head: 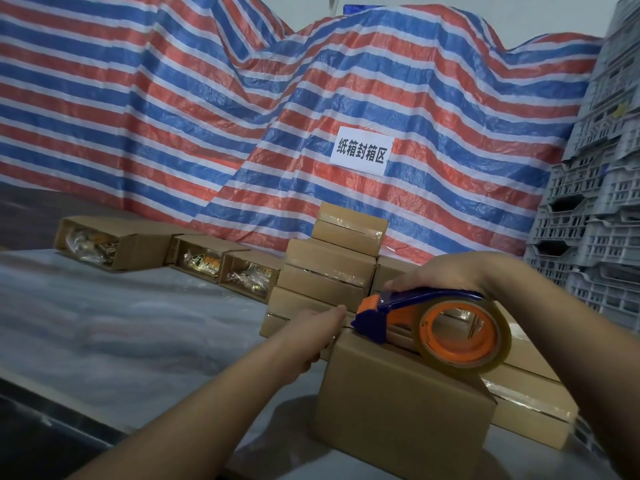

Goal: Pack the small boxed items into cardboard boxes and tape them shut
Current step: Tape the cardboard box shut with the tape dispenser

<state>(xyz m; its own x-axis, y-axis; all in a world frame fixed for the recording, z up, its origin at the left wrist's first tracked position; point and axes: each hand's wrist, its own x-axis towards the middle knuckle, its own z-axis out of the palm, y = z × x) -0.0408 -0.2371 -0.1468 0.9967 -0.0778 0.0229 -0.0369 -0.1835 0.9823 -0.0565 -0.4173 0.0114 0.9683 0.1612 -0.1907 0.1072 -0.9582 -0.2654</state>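
The right hand [440, 275] grips the tape dispenser [433, 323] on the box [398, 403]; its seam runs away toward the left hand [311, 327], whose straight fingers press the far edge.

Pretty dim feed on my end, soft flat indoor light with no hard shadows, just a faint dark patch on the table [121, 323] beside the nearest cardboard box [398, 393]. The striped tarp [173, 116] is the brightest thing in view and fairly sharp. The clear tape roll [464, 336] catches a bit of sheen. Wide-angle bending is obvious: the grey crates [595, 185] lean at the right edge. My forearms and the bottom corners go soft and murky.
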